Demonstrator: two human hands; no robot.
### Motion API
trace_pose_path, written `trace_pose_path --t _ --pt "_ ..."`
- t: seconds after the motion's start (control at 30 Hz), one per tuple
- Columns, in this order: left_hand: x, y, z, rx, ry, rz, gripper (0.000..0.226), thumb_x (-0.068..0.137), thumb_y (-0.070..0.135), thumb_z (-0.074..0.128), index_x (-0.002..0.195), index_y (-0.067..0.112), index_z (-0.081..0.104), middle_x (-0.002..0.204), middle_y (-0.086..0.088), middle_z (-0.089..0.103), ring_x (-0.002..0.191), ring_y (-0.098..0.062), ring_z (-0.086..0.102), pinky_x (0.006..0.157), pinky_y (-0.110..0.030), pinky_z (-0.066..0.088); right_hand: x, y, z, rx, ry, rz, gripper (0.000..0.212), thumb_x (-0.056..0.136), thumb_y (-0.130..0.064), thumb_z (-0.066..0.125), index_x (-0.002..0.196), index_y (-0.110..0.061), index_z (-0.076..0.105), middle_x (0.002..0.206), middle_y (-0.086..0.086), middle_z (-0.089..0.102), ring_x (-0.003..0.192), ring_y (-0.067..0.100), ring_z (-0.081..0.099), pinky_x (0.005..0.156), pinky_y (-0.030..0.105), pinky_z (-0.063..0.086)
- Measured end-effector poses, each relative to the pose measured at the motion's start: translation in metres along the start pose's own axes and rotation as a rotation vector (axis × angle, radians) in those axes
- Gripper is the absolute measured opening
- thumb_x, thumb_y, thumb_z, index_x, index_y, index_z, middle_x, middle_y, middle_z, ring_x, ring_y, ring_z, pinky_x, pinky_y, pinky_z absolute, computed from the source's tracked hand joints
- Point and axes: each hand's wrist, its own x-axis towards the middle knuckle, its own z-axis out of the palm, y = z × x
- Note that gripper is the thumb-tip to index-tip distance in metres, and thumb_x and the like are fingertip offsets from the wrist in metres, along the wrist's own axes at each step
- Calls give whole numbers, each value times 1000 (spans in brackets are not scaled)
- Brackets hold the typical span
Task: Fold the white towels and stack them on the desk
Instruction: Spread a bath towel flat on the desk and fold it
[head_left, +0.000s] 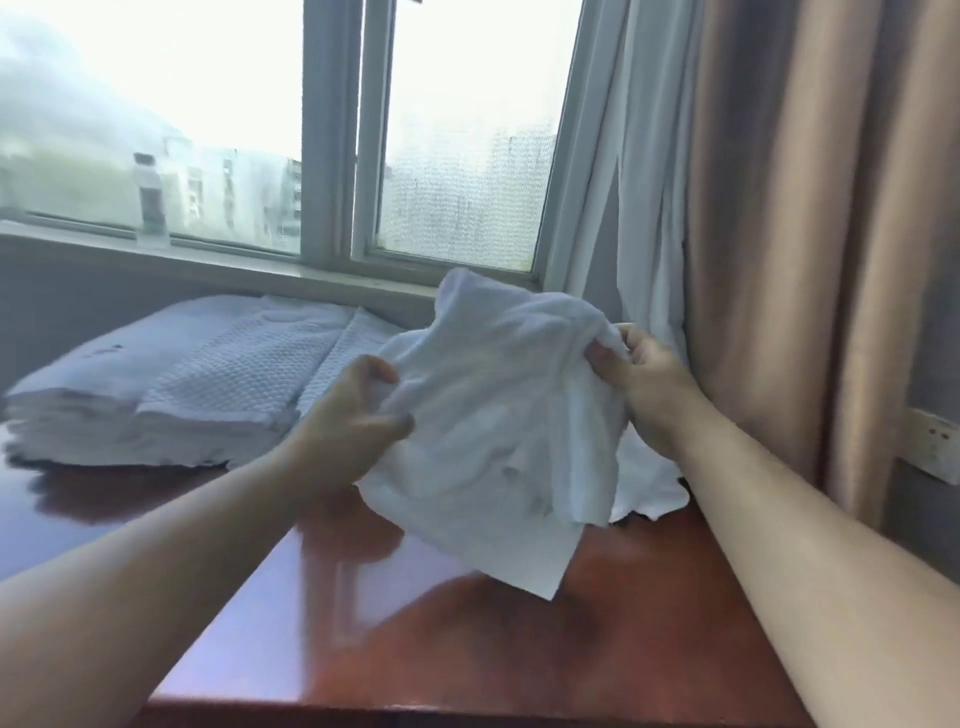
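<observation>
White towel (498, 410) hangs crumpled between both hands above the desk's (467, 639) far right corner, left hand (358, 410) and right hand (644, 379) each pinching an edge.

No lettering, label, brand, number or sign can be read anywhere in the view; the only mark is a small dark speck on the top of the stack of folded towels (156, 384), too blurred to tell whether it is writing.

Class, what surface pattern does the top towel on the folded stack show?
A raised waffle-like weave, all white, on the folded stack; the head view shows it.
</observation>
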Motion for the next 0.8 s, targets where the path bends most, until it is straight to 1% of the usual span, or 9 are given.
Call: trace_pose_path --t 0.13,0.2,0.3,0.4,0.43,0.5,0.57,0.7,0.8 --pt "5 22 -18 63 110 47 40 84 37 78 112 42 51 103 -6 65 91 -26 66 82 -44 56 6 -27 1 -701 7 -118 23 88 -51 72 88 -30 63 82 -10 67 76 7 60 64 26 45" --pt "9 23 -22 183 171 50 32 94 40 66 124 33 57 109 -5 67 103 -27 64 94 -46 52 5 -32 1 -805 5 -133 20 84 -48 75 83 -31 63 83 -11 66 76 8 59 62 27 41" --pt "6 19 -24 188 174 38 19 101 40 54 102 33 71 98 6 72 100 -23 66 95 -45 52 4 -28 -1 -918 88 -205 14 86 -38 74 83 -33 61 88 -5 65 87 19 59 68 31 39" --pt "2 9 -25 128 100 75 20 96 37 65 115 41 69 102 18 70 104 -13 65 95 -29 50 6 -22 -2 -598 207 -151 11 94 -26 64 85 -29 57 81 -6 62 79 20 56 64 31 41" --pt "0 7 -24 159 48 86 40 90 34 73 129 40 62 107 17 67 108 -10 62 95 -24 47 7 -22 0 -406 215 -80 11 96 -24 61 87 -27 56 82 -5 62 79 19 56 65 31 43" --pt "-2 3 -20 219 10 71 79 81 31 84 148 36 43 119 6 58 118 -12 54 104 -32 43 7 -21 2 -40 213 25 6 99 -20 58 94 -22 57 90 2 63 85 21 58 72 34 46" --pt "-3 -4 -14 217 99 17 93 76 36 84 153 32 33 127 -3 56 121 -23 54 109 -46 42 5 -25 4 245 207 81 11 101 -17 58 109 -10 62 95 10 66 88 25 62 72 35 50" --pt "-26 -27 12 -66 77 -339 125 54 57 85 157 21 24 142 -10 53 122 -31 58 105 -52 47 -1 -29 12 478 204 154 21 99 -18 63 104 0 73 93 14 77 85 28 75 71 38 62" --pt "-50 -59 41 -164 -237 -443 78 53 48 85 124 19 68 113 -13 74 100 -34 72 94 -58 54 -1 -24 24 570 133 234 37 101 -26 56 121 1 70 113 21 73 106 35 72 93 48 58"
